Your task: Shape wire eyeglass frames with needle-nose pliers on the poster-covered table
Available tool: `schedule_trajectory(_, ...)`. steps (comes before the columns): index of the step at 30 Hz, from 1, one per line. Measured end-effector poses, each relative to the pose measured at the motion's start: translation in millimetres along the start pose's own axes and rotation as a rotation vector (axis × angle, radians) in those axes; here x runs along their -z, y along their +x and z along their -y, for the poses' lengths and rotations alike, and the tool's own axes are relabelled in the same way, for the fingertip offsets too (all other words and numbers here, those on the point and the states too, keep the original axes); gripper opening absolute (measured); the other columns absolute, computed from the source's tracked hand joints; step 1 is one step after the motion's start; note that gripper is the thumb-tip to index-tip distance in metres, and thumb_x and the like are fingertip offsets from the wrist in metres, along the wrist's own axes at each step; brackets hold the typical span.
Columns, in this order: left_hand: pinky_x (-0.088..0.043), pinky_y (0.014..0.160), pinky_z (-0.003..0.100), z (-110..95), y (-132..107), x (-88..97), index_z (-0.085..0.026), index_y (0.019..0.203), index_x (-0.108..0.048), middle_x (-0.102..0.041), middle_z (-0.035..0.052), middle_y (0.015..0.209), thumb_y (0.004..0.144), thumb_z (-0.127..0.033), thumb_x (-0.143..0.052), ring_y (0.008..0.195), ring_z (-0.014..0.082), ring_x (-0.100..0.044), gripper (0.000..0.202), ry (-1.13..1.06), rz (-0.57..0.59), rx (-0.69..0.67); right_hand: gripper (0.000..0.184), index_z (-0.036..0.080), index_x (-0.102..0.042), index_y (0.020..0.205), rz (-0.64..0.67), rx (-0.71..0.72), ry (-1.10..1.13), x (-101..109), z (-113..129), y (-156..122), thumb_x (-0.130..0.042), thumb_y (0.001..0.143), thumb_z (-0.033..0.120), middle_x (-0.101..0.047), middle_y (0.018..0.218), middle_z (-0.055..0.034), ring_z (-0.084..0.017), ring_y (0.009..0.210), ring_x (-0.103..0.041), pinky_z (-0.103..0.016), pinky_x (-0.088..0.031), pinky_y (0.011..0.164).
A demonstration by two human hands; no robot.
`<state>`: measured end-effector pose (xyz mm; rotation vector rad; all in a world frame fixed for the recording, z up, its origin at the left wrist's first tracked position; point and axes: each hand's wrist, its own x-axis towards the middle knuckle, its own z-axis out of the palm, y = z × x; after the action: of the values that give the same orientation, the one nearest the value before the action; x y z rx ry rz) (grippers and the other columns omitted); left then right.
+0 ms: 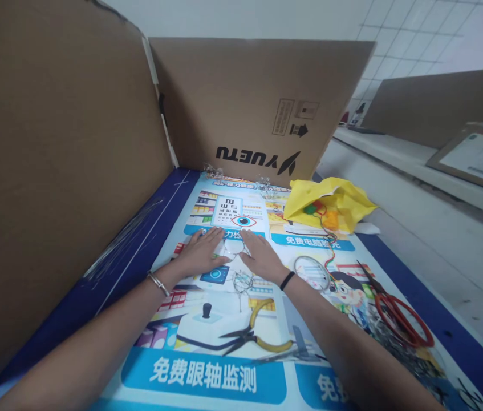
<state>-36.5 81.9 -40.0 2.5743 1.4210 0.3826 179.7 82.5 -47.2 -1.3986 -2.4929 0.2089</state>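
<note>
My left hand lies palm down on the printed mat, fingers stretched out and nothing in its grip. Opposite it, my right hand rests flat in the same way. A thin bent wire shows between the two hands, reaching under or against the fingertips; its full shape is hidden. Just nearer to me sits a small round tangle of wire with a straight tail. Below that, yellow-handled pliers lie with their jaws apart, beside a thin metal tool partly covered by my right forearm.
Red-handled scissors lie at the right over a heap of wire pieces. A clear ring-shaped object and a yellow bag with coloured cords lie farther back. Straight wires lie left. Cardboard walls stand behind and left.
</note>
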Motion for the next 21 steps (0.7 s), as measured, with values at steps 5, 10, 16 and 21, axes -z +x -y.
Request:
schedule_trajectory(5,-0.029,0.105,0.040,6.9,3.3,0.8,-0.013,0.131,-0.043,-0.043,0.0156,0.138,0.082,-0.044,-0.050,0.128,0.0255,-0.038,0.059,-0.156,-0.205,0.109,0.051,0.015,-0.041,0.134,-0.167,-0.095,0.210,-0.5,-8.8,3.5,-0.041,0.084,0.028,-0.041,0.139,-0.0068,-0.018,0.130,-0.034,-0.036,-0.029,0.107)
schedule_trajectory(10,-0.042,0.095,0.034,4.1,1.2,8.8,-0.017,0.105,-0.061,-0.065,0.0098,0.110,0.087,-0.032,-0.044,0.106,0.0195,-0.057,0.029,-0.292,-0.656,0.094,0.043,0.020,-0.050,0.127,-0.270,-0.201,0.270,0.7,-10.9,4.4,-0.032,0.088,0.025,-0.056,0.126,-0.0038,-0.017,0.118,-0.050,-0.034,-0.040,0.100)
schedule_trajectory(16,-0.042,0.085,0.035,-6.1,-2.1,11.9,-0.021,0.087,-0.064,-0.068,0.0048,0.090,0.086,-0.027,-0.049,0.091,0.0196,-0.059,0.016,-0.129,-0.464,-0.106,0.037,0.024,-0.057,0.119,-0.208,-0.118,0.212,3.0,-8.1,4.2,-0.043,0.085,0.025,-0.057,0.124,-0.0010,-0.016,0.116,-0.050,-0.033,-0.039,0.099)
schedule_trajectory(21,-0.039,0.078,0.034,-11.0,-2.3,12.9,-0.021,0.078,-0.064,-0.065,0.0038,0.081,0.083,-0.032,-0.055,0.084,0.0205,-0.057,0.015,0.003,-0.216,-0.097,0.038,0.021,-0.056,0.119,-0.158,-0.123,0.091,9.3,3.2,-0.5,-0.048,0.084,0.030,-0.058,0.123,-0.0057,-0.022,0.115,-0.046,-0.040,-0.034,0.096)
